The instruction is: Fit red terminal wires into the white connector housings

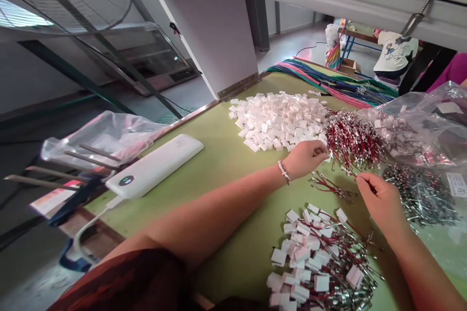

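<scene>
My left hand (306, 158), a bracelet at its wrist, is closed at the near edge of a pile of white connector housings (280, 119); a small white piece shows at its fingertips. My right hand (381, 199) pinches the end of a thin wire with a metal tip, just below a heap of short red wires (352, 141). Between the hands lies a small loose bunch of red wires (330, 185). Nearer to me is a pile of red wires with white housings attached (314, 262).
A white power bank (156, 165) with a cable lies at the left. Clear plastic bags (430, 126) and dark wire pieces (423, 199) are at the right. Long coloured cables (328, 82) cross the table's back. A person (396, 56) is in the background.
</scene>
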Motion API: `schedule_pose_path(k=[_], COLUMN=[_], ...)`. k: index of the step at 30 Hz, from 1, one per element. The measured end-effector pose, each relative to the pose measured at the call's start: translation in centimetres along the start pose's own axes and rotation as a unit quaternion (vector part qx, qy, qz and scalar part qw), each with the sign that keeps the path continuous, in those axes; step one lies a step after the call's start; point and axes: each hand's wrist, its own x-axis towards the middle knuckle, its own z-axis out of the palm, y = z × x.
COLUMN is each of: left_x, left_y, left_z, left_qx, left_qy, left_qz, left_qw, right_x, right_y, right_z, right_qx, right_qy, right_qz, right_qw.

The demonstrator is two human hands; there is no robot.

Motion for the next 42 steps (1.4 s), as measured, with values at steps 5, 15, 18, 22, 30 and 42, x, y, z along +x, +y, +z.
schedule_pose_path(k=[5,15,18,22,30,42], left_x=[-0.9,-1.0,-0.9,-0.8,-0.9,-1.1], left_y=[1.4,1.1,0.8,0.6,1.0,0.7], left_z=[1.0,1.2,1.2,1.1,1.1,1.0], left_qx=[-0.301,-0.448,-0.467,-0.482,-0.448,-0.464], left_qy=[-0.119,-0.153,-0.162,-0.161,-0.172,-0.2], left_qz=[-0.118,-0.187,-0.188,-0.198,-0.189,-0.151], left_qw=[0.939,0.861,0.849,0.838,0.857,0.85], right_x=[0.0,0.3,0.1,-0.3,-0.1,0.3], right_y=[-0.4,0.0,-0.2,-0.7,-0.2,0.1], right_z=[-0.1,0.1,0.1,0.3,0.4,0.3], right_qx=[0.037,-0.119,-0.164,-0.209,-0.201,-0.142], right_qy=[0.019,0.123,0.144,0.176,0.17,0.136], right_qz=[-0.008,-0.221,-0.255,-0.3,-0.285,-0.266], right_qw=[0.999,0.96,0.942,0.914,0.922,0.944])
